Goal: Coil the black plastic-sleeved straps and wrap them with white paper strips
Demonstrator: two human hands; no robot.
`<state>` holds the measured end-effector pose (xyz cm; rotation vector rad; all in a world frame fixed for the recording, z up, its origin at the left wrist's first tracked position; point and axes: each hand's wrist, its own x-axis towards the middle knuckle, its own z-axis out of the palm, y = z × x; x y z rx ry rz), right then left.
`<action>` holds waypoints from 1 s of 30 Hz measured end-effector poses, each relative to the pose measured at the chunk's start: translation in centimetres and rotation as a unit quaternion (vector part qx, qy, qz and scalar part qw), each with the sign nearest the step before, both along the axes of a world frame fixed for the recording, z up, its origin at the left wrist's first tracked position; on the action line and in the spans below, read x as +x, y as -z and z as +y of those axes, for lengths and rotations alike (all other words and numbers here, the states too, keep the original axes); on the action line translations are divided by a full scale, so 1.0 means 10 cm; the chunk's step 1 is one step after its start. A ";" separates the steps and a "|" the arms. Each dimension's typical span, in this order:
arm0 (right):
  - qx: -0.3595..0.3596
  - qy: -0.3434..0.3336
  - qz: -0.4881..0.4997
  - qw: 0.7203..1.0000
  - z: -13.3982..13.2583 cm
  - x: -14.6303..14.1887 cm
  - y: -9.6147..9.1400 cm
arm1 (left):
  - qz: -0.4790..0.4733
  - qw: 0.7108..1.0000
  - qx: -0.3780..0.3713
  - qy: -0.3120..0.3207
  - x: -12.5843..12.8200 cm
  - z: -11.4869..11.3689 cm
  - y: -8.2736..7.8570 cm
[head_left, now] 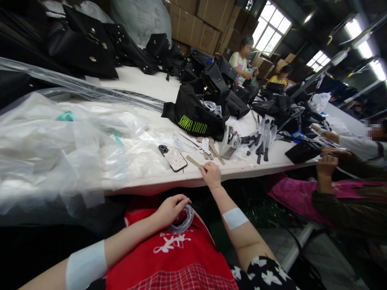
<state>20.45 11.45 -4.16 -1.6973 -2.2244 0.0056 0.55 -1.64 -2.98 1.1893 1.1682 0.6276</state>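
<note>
My left hand [171,210] is closed over a coil wrapped in clear plastic [182,224], held low in front of a red apron [193,249]. Its fingertips hide part of the coil. At the table's front edge, my right hand [211,175] pinches the end of a flat tan strip [193,161]. To the left of that strip lies a phone in a patterned case [175,158]. More tan and white strips [207,146] are scattered beyond my right hand.
Clear plastic bags [60,141] cover the table's left side. A black bag with green lettering [196,108] sits in the middle, with black handbags [81,44] behind. Wrapped straps [266,137] lie to the right. A co-worker's hand [327,164] is near a black bag [302,151].
</note>
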 end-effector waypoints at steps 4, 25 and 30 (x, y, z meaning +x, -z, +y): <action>-0.035 0.005 0.004 0.999 0.04 0.02 -0.05 | -0.015 1.000 -0.023 -0.005 0.00 -0.01 0.00; -0.082 -0.042 -0.113 0.989 0.11 0.05 -0.22 | -0.022 0.999 -0.035 -0.009 -0.02 -0.02 -0.12; -0.075 -0.110 -0.155 0.979 0.10 0.06 -0.22 | -0.030 0.999 -0.034 -0.017 -0.04 -0.02 -0.11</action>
